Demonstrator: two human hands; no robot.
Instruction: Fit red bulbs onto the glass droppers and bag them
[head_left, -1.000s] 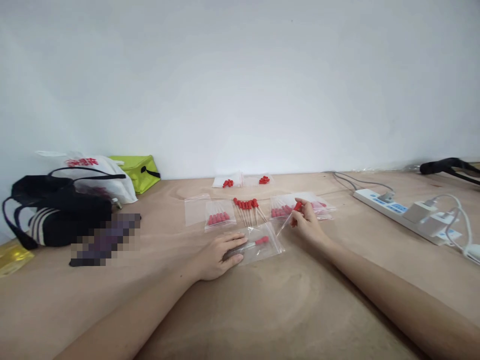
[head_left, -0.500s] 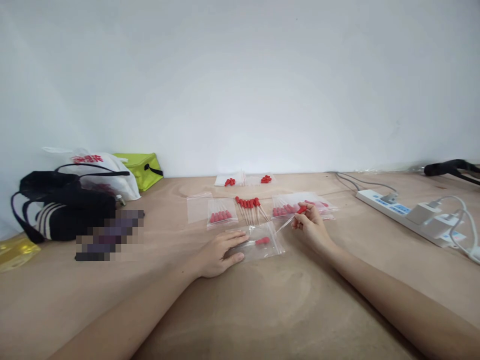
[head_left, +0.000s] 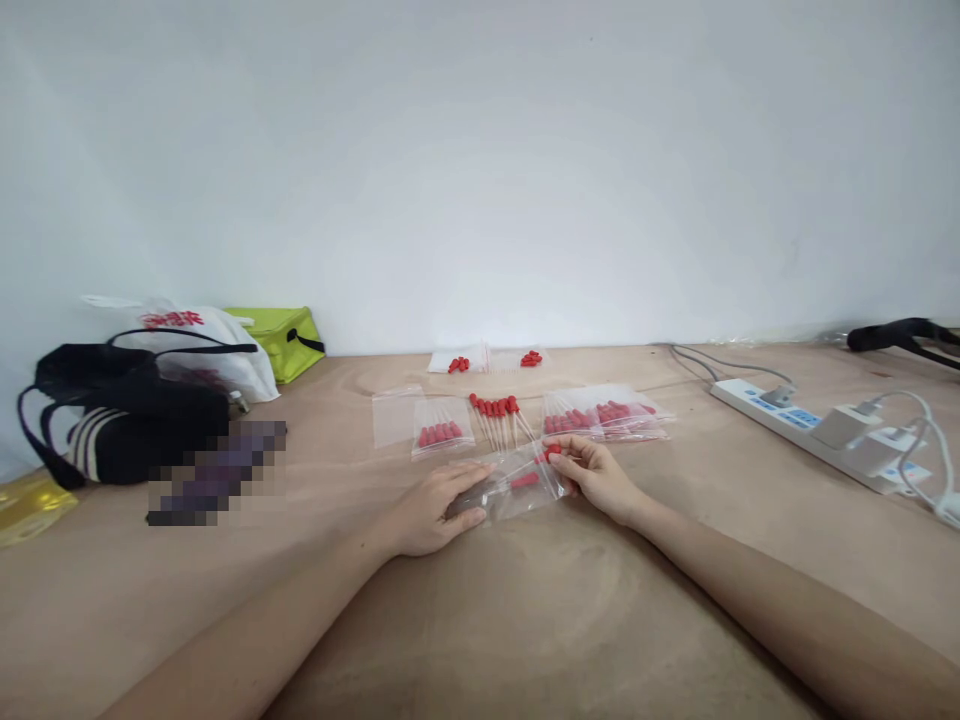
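On the table (head_left: pixel 525 620), a clear bag (head_left: pixel 517 480) lies in front of the loose droppers (head_left: pixel 496 412). The left hand (head_left: pixel 435 510) presses it flat, fingers spread. The right hand (head_left: pixel 596 475) pinches a red-capped dropper (head_left: pixel 550 454) at the bag's right edge; feeding it in seems underway. Its glass stem is hard to make out.

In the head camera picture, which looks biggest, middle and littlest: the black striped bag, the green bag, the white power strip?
1. black striped bag
2. white power strip
3. green bag

The green bag sits farther back, so it may only look smallest.
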